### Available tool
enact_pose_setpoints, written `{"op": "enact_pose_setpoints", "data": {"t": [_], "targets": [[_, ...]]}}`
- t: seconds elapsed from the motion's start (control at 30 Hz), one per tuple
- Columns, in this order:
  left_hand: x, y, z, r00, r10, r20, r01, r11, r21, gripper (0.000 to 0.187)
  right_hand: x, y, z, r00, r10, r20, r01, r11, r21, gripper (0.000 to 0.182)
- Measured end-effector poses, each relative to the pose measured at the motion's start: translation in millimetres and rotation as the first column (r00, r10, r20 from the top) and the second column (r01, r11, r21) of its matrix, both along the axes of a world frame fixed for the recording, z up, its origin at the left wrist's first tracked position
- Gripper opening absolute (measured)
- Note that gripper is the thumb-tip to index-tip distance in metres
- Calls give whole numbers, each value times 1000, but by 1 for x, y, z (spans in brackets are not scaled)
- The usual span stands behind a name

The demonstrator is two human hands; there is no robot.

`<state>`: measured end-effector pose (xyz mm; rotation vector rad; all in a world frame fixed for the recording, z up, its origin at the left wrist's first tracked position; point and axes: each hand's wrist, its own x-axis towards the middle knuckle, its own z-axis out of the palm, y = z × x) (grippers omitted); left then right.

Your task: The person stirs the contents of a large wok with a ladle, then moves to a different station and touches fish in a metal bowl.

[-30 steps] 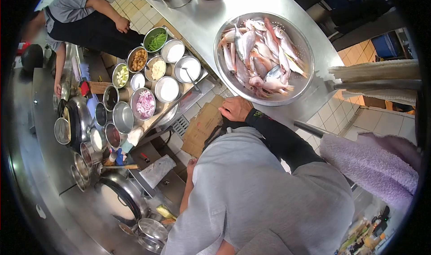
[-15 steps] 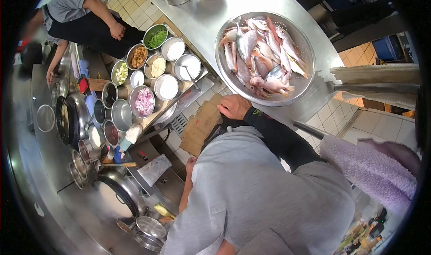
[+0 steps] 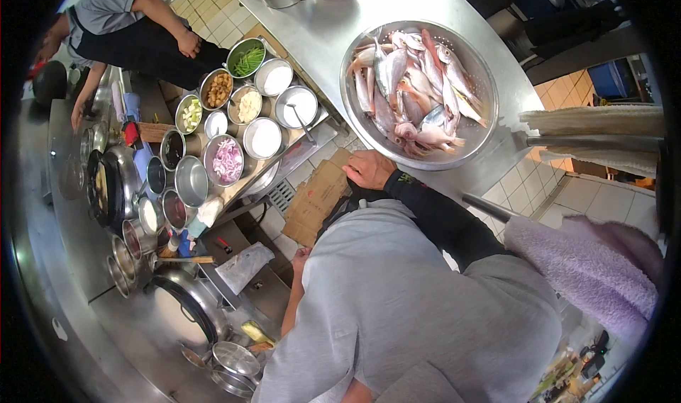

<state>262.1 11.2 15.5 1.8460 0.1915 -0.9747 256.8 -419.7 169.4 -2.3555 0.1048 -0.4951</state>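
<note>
My right hand (image 3: 369,169), on the black-sleeved arm, rests on the black cloth at my waist with its fingers loosely bent and nothing visible in it. Just beyond it stands a large perforated metal colander (image 3: 489,84) heaped with pinkish whole fish (image 3: 415,91). Hanging at my other side is my left hand (image 3: 301,260), partly hidden by my grey shirt, so its fingers barely show. Near both hands, a flattened cardboard piece (image 3: 316,199) lies low, between me and the ingredient pots.
Metal pots hold sliced onion (image 3: 228,160), chopped greens (image 3: 247,61) and white powders on the left counter. A steaming wok (image 3: 177,311) stands at lower left. A co-worker (image 3: 131,41) is at upper left. Towels (image 3: 582,268) hang on a rail at right.
My hands stay where they were. The co-worker's far hand has shifted slightly upward in view, and the round strainer at far left is now blurred by motion.
</note>
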Motion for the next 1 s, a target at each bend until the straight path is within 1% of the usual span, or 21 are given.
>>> {"op": "enact_pose_setpoints", "data": {"t": [0.07, 0.17, 0.27, 0.37, 0.47, 0.57, 0.67, 0.77, 0.87, 0.97, 1.0], "targets": [[1, 15, -24, 998, 38, -51, -42, 996, -78, 22, 1, 0, -2, 1000, 5, -2, -5, 1000, -6, 17], [0, 26, -41, 994, 80, -79, -86, 993, -80, 22, 2, 0, -3, 1000, 10, 4, -10, 1000, 13, 17], [1, 34, -57, 996, 54, -77, -56, 998, -22, 22, 2, -1, -3, 1000, 7, 10, -7, 1000, 14, 16], [0, 28, -48, 994, 71, -87, -75, 996, -46, 19, 2, -1, -4, 1000, 8, 0, -8, 1000, 19, 16], [-1, 33, -58, 993, 81, -80, -89, 992, -94, 15, 2, 0, -2, 1000, 9, 4, -9, 999, 34, 15], [0, 22, -39, 1000, -4, -7, 4, 1000, 15, 11, 3, 0, -5, 1000, 5, 12, -5, 999, 32, 15], [2, -4, 4, 996, -76, 38, 71, 991, 116, 13, 3, 0, -4, 1000, 4, 17, -5, 1000, 28, 16], [-1, 6, -13, 1000, -3, 0, 3, 1000, -17, 15, 3, -1, 2, 1000, 16, 22, -16, 1000, 23, 16], [-2, 9, -19, 1000, 16, -14, -16, 999, 34, 18, 3, 0, 2, 1000, 12, -2, -12, 1000, 11, 16], [-2, 8, -17, 996, -62, 57, 55, 991, 121, 18, 3, 0, 5, 1000, 7, -2, -7, 1000, 19, 17], [-2, 8, -17, 997, -57, 44, 51, 990, 131, 18, 3, 0, 7, 1000, 4, -8, -4, 1000, 17, 18]]}}
